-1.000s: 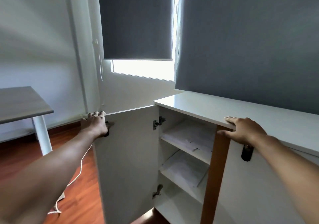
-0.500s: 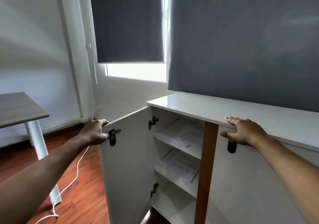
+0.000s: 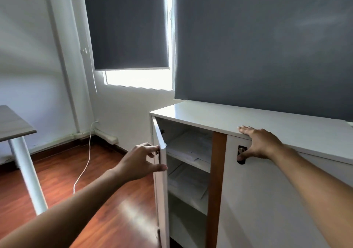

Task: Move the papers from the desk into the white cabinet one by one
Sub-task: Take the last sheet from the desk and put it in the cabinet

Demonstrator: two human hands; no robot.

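The white cabinet [image 3: 219, 117] stands at the right under a grey blind. Its left door [image 3: 162, 181] is seen nearly edge-on, partway between open and closed. My left hand [image 3: 139, 161] holds the door's free edge near the top, fingers on the outer face and thumb across the edge. White papers [image 3: 189, 148] lie on the upper shelf, and more papers [image 3: 188, 182] on the middle shelf. My right hand [image 3: 257, 142] rests flat on the cabinet top's front edge, thumb hanging by the shut right door's black handle [image 3: 241, 155]. A corner of the grey desk [image 3: 13, 125] shows at the far left.
The desk's round white leg [image 3: 28, 175] stands on the red-brown wooden floor [image 3: 107, 209]. A white cable [image 3: 84, 167] trails from the wall across the floor. A brown wooden upright [image 3: 216, 181] divides the cabinet. The lowest shelf compartment looks bare.
My left hand has swung the left door from wide open towards the cabinet, so it now shows edge-on. My right hand has stayed on the cabinet top.
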